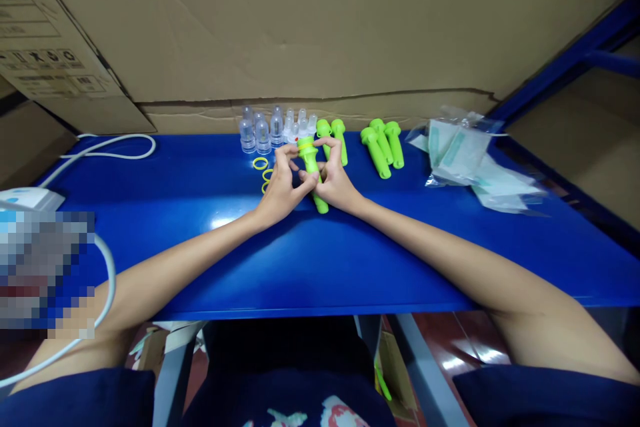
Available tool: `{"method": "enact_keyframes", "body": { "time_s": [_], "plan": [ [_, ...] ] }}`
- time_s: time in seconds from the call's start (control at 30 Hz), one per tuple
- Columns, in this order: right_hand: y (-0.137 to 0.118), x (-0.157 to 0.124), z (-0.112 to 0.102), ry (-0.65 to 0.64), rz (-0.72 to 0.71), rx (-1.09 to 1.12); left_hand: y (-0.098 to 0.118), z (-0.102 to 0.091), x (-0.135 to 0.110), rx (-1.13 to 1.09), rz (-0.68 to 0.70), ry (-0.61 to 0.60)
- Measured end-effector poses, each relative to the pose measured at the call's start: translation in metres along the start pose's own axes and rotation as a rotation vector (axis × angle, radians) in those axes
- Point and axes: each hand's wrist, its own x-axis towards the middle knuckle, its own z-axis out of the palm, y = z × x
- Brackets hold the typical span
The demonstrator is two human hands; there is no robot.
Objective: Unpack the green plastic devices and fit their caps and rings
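Observation:
Between my two hands is a lime-green plastic handle (311,163) with a wider head, tilted with its narrow end toward me. A yellow ring appears to sit around its head. My left hand (280,187) grips it from the left, thumb on the shaft and index finger at the head. From the other side my right hand (339,180) holds it, its index finger bent over to the head. Several loose yellow rings (261,163) lie just left of my left hand, one partly covered by it. Behind my hands stand two more green handles (339,140).
Clear plastic bottle-shaped pieces (263,133) and smaller clear caps (302,121) stand at the back. Three green handles (383,147) lie right of centre, near plastic packets (460,150). A white cable (107,267) loops at left. Cardboard (300,27) walls the back of the blue table (300,267).

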Motion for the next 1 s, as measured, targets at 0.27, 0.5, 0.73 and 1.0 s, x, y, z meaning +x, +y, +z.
{"method": "enact_keyframes", "body": {
  "time_s": [0.27, 0.5, 0.73, 1.0],
  "plan": [
    [-0.0053, 0.0019, 0.0002, -0.048, 0.026, 0.081, 0.0044, -0.0022, 0.0007, 0.005, -0.094, -0.012],
    [-0.0057, 0.0018, 0.0004, -0.043, 0.032, 0.06, 0.0025, -0.0012, -0.0007, 0.003, -0.091, 0.016],
    [-0.0094, 0.0007, -0.0008, -0.056, 0.047, 0.043, 0.0065, -0.0054, 0.003, 0.029, -0.131, 0.017],
    [-0.0048, -0.0003, -0.0036, -0.094, 0.084, 0.065, 0.0038, -0.007, 0.0037, 0.038, -0.125, -0.005]
  ]
}}
